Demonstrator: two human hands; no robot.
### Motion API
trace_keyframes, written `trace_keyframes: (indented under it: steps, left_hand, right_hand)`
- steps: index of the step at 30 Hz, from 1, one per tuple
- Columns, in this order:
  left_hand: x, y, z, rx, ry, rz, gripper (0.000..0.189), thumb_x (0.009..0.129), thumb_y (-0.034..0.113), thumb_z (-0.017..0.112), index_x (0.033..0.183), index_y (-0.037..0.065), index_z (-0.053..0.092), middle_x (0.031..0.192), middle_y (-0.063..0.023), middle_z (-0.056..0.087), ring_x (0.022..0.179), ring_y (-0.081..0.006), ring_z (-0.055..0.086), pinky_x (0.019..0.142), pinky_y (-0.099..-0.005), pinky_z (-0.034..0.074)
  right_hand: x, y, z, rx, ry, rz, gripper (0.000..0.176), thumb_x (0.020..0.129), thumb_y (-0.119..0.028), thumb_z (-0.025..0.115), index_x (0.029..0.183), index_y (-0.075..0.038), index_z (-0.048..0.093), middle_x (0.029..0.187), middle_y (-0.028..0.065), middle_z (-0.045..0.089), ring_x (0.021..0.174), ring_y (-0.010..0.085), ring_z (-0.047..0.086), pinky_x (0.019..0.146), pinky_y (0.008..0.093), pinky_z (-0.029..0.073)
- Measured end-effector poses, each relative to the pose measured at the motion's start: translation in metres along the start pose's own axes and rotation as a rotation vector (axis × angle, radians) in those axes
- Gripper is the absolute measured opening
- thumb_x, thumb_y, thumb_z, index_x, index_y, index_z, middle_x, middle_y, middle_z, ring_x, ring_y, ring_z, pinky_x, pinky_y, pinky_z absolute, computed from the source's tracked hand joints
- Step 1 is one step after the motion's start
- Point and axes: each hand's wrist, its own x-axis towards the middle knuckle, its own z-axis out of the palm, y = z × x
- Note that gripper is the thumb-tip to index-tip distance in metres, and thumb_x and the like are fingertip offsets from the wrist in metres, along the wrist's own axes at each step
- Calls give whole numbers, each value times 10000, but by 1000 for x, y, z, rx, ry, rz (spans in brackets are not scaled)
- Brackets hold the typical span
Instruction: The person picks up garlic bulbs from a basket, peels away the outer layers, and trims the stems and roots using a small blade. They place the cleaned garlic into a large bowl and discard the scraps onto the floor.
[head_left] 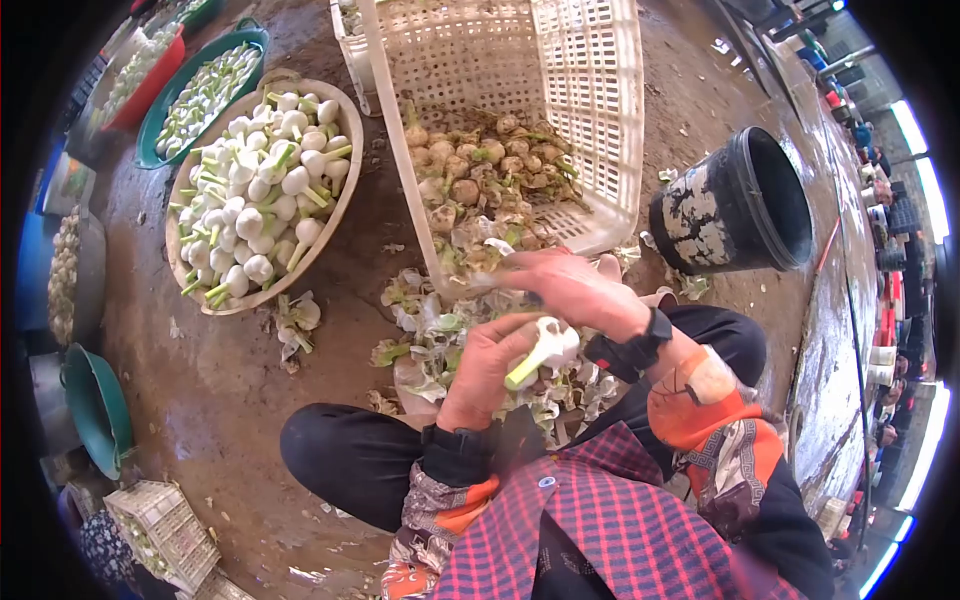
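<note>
A white garlic bulb with a short green stem (545, 352) is in my left hand (492, 362), whose fingers are closed round it. Just above, my right hand (565, 285) reaches over toward the crate's near edge, its fingers blurred; whether they hold anything is unclear. Loose garlic skins (435, 325) lie on the ground below and beside both hands. Beyond them, a white plastic crate (590, 235) lies tipped with its open side toward me, and unpeeled brownish bulbs (465, 190) are piled inside it.
Clean white bulbs fill a round basket (352, 150) at the left. A black bucket (715, 215) lies tilted at the right. Green tubs (95, 410), a red tub (150, 95) and a smaller crate (165, 530) stand along the left side. Water wets the ground at right.
</note>
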Motion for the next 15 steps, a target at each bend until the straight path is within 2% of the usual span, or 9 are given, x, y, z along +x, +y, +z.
trace_keyframes:
  steps: [1,2,4,5,7,10,15]
  left_hand:
    - [0,-1,0,86,74,118,340,884,194,587,1128,-40,555,937,-131,656,735,-198,662,571,-288,563]
    - [0,0,-4,21,69,139,340,887,203,585,1126,-37,552,933,-126,654,733,-198,662,570,-288,563]
    - [2,2,-10,-106,55,175,342,894,221,581,1122,-31,546,925,-116,651,729,-198,661,568,-289,563]
    - [3,2,-6,-90,161,205,336,904,226,572,1128,-21,534,928,-109,645,767,-194,656,586,-304,561]
    - [8,-3,-2,-85,176,241,333,900,222,578,1133,-14,546,961,-108,642,803,-187,650,585,-299,559]
    - [8,-7,2,-13,184,265,345,885,219,602,1141,-8,561,999,-105,638,847,-178,641,606,-295,563]
    - [-4,1,2,55,121,193,370,825,146,671,1147,-7,571,994,-78,639,807,-134,634,662,-250,526]
  right_hand:
    - [-6,-18,-22,-144,-131,241,461,697,-34,601,1152,-107,606,1117,129,567,1013,298,572,806,403,484]
    - [-14,-8,-17,-241,-83,297,442,717,-32,614,1154,-94,611,1132,143,584,1012,299,584,838,396,480]
    - [-33,-17,-34,251,184,353,423,722,21,617,1135,-70,613,1124,185,601,1000,299,601,813,348,492]
    - [-36,-27,-37,298,260,279,395,727,27,619,1114,-54,621,1082,176,616,964,298,611,800,340,492]
    - [-46,-46,-38,386,412,143,341,736,37,624,1072,-20,636,997,160,646,893,296,632,774,324,493]
    - [-49,-60,-24,42,413,73,447,611,58,617,1051,-13,597,946,147,608,872,326,599,734,378,495]
    - [-49,-63,-23,58,381,28,383,564,64,605,933,-13,536,871,122,571,818,340,575,680,406,469]
